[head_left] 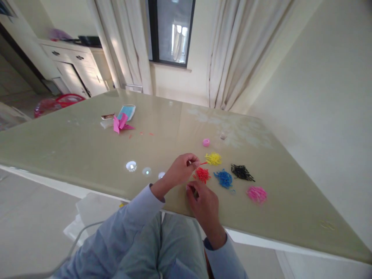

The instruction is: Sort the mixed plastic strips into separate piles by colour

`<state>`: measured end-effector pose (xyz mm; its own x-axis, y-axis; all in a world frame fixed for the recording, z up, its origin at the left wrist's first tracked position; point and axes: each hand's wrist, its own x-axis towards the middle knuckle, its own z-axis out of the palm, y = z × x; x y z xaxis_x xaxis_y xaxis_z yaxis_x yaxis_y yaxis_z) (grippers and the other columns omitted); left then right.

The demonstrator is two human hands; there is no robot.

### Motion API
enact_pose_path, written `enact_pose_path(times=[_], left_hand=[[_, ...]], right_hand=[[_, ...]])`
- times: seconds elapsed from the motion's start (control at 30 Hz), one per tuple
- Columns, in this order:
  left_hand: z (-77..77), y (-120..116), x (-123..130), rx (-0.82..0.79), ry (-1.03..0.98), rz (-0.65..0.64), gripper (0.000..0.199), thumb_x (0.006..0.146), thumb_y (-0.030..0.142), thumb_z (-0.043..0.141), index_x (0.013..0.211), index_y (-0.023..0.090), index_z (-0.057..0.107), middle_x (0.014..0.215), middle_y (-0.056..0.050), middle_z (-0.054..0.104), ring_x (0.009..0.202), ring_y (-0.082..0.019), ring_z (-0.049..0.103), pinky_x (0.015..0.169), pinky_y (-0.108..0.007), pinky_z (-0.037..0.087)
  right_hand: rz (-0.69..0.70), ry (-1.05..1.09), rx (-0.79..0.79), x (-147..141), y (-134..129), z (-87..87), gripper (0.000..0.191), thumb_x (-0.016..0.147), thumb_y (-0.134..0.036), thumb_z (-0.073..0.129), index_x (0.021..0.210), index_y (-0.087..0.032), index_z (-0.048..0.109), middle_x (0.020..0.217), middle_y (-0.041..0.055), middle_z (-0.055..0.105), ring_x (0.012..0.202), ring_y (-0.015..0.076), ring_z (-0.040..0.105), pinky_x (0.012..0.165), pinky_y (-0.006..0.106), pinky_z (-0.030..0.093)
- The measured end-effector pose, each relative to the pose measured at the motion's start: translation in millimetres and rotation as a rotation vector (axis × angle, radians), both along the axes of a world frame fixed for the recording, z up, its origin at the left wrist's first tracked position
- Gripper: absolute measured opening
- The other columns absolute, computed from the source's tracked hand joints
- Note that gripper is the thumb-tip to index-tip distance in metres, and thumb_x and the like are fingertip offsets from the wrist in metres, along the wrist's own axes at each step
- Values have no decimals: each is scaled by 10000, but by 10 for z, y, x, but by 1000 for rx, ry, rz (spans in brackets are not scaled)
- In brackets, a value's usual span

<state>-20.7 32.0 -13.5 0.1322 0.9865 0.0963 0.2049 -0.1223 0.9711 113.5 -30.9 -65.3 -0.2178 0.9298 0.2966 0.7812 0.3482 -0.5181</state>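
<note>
Thumb and forefinger of my left hand [180, 170] pinch a thin red strip [204, 163], which may be a small rubber band. Just below it lies a pile of similar red strips [202, 175]. My right hand [205, 203] is closed at the near side of that pile, its thumb and forefinger brought together; whether anything is between them is too small to see. Around the red pile are heaps of yellow strips [213, 158], blue strips [223, 179], black strips [242, 172] and pink strips [257, 194].
Beyond the piles stand a small pink cup-like object [206, 142] and a small clear item [223, 136]. Farther left on the table [95, 155] lie a folded pink paper piece [121, 123], a blue face mask [127, 112] and a few red scraps. The table's near edge borders my lap.
</note>
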Motion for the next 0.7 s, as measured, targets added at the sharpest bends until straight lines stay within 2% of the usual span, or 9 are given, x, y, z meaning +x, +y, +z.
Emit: enact_pose_path(times=[0.1,0.27,0.5,0.7], left_hand=[[-110,95,130,192,349,20,113,816,126,561,762,159,654,809,-34,633,796,-156,558,764,-280,452],[-221,142,246,232,533,-43,200,887,153,512,860,162,709,918,-73,641,868,-179,591,838,-306,472],[-205,135,233,207,572,-52,213,890,168,518,861,165,729,926,-73,651,896,-184,596,875,-311,469],[-235,117,84,254,417,22,156,848,172,566,822,177,720,877,-70,660,831,-184,592,834,-314,463]], right_hand=[[-13,-4,-7,-3,4,-12,151,878,-205,549,890,-217,699,826,20,745,680,166,654,620,257,372],[-43,-21,3,-15,3,-21,132,844,-172,562,848,-205,690,814,39,745,700,179,665,590,262,347],[-36,1,5,-20,-3,-1,150,852,-178,549,833,-210,694,804,32,742,688,167,651,594,257,357],[-4,42,-30,1,-20,21,169,883,-214,539,870,-214,707,808,24,741,693,164,652,626,254,392]])
